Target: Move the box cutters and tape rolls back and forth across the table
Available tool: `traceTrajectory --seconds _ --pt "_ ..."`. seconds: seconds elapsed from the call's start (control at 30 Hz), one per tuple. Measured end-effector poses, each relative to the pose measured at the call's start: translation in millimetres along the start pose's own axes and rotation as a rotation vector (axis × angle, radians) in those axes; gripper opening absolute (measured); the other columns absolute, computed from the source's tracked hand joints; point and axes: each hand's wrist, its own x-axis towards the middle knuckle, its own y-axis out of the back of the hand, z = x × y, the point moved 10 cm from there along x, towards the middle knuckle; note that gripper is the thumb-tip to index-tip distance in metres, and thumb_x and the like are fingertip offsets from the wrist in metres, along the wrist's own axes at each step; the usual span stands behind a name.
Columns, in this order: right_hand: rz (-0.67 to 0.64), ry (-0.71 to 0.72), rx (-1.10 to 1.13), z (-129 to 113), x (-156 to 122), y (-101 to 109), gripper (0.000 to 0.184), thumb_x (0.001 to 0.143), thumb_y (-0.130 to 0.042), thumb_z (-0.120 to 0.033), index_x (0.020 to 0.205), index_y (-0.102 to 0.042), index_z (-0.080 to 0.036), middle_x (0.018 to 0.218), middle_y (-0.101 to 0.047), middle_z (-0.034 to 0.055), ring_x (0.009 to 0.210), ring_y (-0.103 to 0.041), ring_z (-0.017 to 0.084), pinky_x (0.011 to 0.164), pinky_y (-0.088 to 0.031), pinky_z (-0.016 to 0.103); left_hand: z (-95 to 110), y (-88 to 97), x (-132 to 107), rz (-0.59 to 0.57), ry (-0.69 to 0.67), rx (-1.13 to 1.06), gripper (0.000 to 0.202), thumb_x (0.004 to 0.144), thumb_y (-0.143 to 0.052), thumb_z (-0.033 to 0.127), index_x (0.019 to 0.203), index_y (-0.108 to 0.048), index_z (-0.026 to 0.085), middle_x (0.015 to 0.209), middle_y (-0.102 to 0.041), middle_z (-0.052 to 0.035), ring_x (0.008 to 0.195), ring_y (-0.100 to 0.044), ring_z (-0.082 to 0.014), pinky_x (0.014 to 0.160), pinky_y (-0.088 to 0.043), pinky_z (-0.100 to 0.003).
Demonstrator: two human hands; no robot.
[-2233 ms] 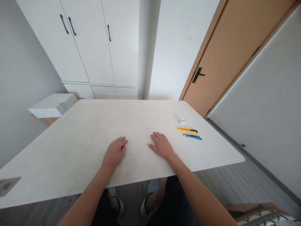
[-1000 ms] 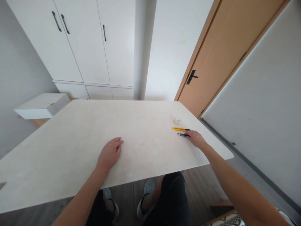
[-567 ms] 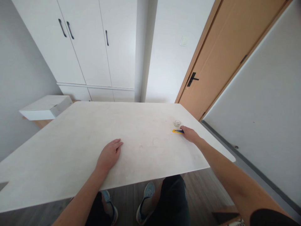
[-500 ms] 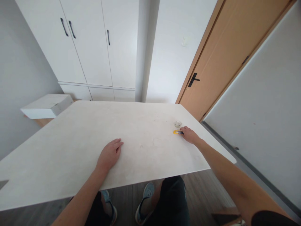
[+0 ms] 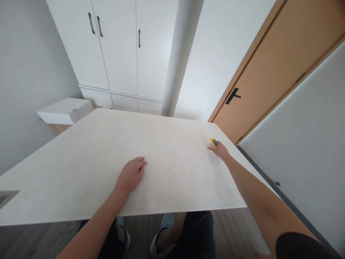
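My right hand (image 5: 220,150) reaches to the far right side of the white table (image 5: 88,151), its fingers closed round a yellow utility knife (image 5: 213,142). Only the knife's end sticks up out of the fist, with a dark blue bit beside it. The blue knife and the small clear tape roll do not show; the hand covers that spot. My left hand (image 5: 131,174) lies flat on the table near the front edge, fingers stretched out, holding nothing.
A white box (image 5: 66,110) sits on a low wooden stand beyond the table's left corner. White cupboards (image 5: 118,46) stand behind, a wooden door (image 5: 258,82) at the right. A grey sheet's corner (image 5: 7,197) lies at the table's left front edge.
My right hand went from flat near the middle out to the blue knife, then the yellow one, and closed on them. The view tilted. My left hand stayed put.
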Motion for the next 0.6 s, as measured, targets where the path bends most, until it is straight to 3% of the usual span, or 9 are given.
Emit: traceTrajectory --seconds 0.17,0.27,0.33,0.4,0.53,0.6 --pt "-0.083 0.060 -0.172 -26 12 -13 0.040 0.080 -0.069 -0.035 0.115 -0.061 -0.015 0.098 -0.072 0.0125 0.087 -0.069 0.026 0.063 -0.046 0.030 4 3.2 0 0.010 0.010 -0.008 0.035 0.090 -0.046 0.017 0.107 -0.076 0.020 0.124 -0.071 -0.0095 0.118 -0.065 -0.0249 0.109 -0.048 -0.046" --pt "-0.082 0.111 -0.167 -79 4 -10 0.038 0.083 -0.065 -0.037 0.114 -0.060 -0.016 0.099 -0.071 0.0125 0.086 -0.068 0.025 0.062 -0.045 0.030 8 4.5 1 0.002 0.012 0.000 0.034 0.089 -0.048 0.013 0.107 -0.076 0.019 0.125 -0.071 -0.0106 0.118 -0.064 -0.0244 0.109 -0.048 -0.044" --pt "-0.091 0.216 -0.128 -141 -13 -11 0.037 0.083 -0.065 -0.039 0.112 -0.059 -0.018 0.100 -0.072 0.0118 0.087 -0.068 0.025 0.064 -0.045 0.030 10 4.8 2 -0.008 0.016 0.002 0.033 0.089 -0.049 0.011 0.106 -0.076 0.019 0.125 -0.071 -0.0110 0.119 -0.064 -0.0241 0.109 -0.048 -0.044" --pt "-0.126 0.371 -0.069 -222 -42 -17 0.035 0.082 -0.066 -0.041 0.109 -0.059 -0.019 0.100 -0.072 0.0103 0.087 -0.067 0.025 0.067 -0.045 0.030 11 5.0 2 -0.018 0.017 0.002 0.033 0.089 -0.048 0.011 0.105 -0.076 0.018 0.125 -0.071 -0.0117 0.119 -0.064 -0.0239 0.110 -0.047 -0.044" --pt "-0.228 0.732 0.054 -398 -134 -41 0.031 0.082 -0.067 -0.042 0.104 -0.059 -0.021 0.102 -0.072 0.0074 0.089 -0.066 0.023 0.070 -0.045 0.030 13 7.0 1 -0.030 0.025 -0.009 0.031 0.090 -0.049 0.011 0.104 -0.075 0.017 0.126 -0.070 -0.0129 0.121 -0.063 -0.0252 0.110 -0.046 -0.044" --pt "-0.263 0.879 0.073 -475 -185 -56 0.033 0.081 -0.067 -0.043 0.104 -0.059 -0.020 0.105 -0.071 0.0075 0.093 -0.065 0.024 0.071 -0.046 0.029 13 8.3 0 -0.038 0.029 -0.040 0.030 0.088 -0.050 0.010 0.104 -0.075 0.017 0.125 -0.070 -0.0135 0.121 -0.062 -0.0259 0.112 -0.045 -0.045"
